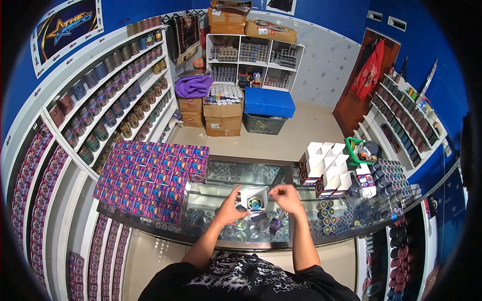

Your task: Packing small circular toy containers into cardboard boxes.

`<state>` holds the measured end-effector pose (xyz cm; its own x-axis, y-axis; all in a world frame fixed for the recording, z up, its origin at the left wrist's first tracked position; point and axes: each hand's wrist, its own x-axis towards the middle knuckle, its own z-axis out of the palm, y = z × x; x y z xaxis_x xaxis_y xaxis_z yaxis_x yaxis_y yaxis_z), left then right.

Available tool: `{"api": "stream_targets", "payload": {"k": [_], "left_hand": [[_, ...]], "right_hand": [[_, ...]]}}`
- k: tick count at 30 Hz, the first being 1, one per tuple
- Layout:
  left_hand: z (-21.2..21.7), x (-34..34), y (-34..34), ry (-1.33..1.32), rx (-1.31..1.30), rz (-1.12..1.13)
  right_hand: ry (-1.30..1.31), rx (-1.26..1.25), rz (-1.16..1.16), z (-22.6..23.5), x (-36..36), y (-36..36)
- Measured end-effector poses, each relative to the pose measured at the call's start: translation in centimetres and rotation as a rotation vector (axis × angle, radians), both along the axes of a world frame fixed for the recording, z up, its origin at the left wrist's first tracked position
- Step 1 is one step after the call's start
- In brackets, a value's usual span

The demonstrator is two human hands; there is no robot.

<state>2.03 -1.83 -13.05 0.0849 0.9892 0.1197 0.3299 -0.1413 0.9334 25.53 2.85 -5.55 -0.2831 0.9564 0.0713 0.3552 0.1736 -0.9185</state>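
Note:
A small white-lined box [261,192] stands with its top open on the glass counter, straight in front of me. In its mouth shows a round item [255,203] with a shiny, multicoloured face. My left hand [230,208] holds the box from its left side, thumb near and fingers far. At the box's right edge is my right hand [287,197], its fingers curled in; whatever they pinch, if anything, is too small to make out. Just nearer lies a small dark purple packet [274,226] on the glass.
Stacked colourful printed boxes [145,175] cover the counter's left part. Open white-flapped boxes [329,168] stand at the right, beside a green basket [359,150] and rows of dark spools [389,175]. The glass counter [201,193] has round items beneath its top.

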Motion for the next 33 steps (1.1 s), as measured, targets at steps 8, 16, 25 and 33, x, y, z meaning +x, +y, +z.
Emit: {"api": "stream_targets", "payload": {"k": [8, 16, 25, 33], "left_hand": [[-2.0, 1.4, 0.8, 0.01, 0.023, 0.01], [-1.2, 1.2, 1.2, -0.02, -0.053, -0.007], [-4.9, 1.3, 2.6, -0.203, -0.021, 0.007], [-2.4, 0.7, 2.9, -0.135, -0.027, -0.089]], "right_hand": [[-0.44, 0.277, 0.043, 1.2, -4.3, -4.4], [-0.835, 0.338, 0.484, -0.1, -6.8, 1.3], [-0.616, 0.237, 0.59, 4.8, -5.9, 1.9], [-0.296, 0.213, 0.134, 3.6, -0.8, 2.4]]}}
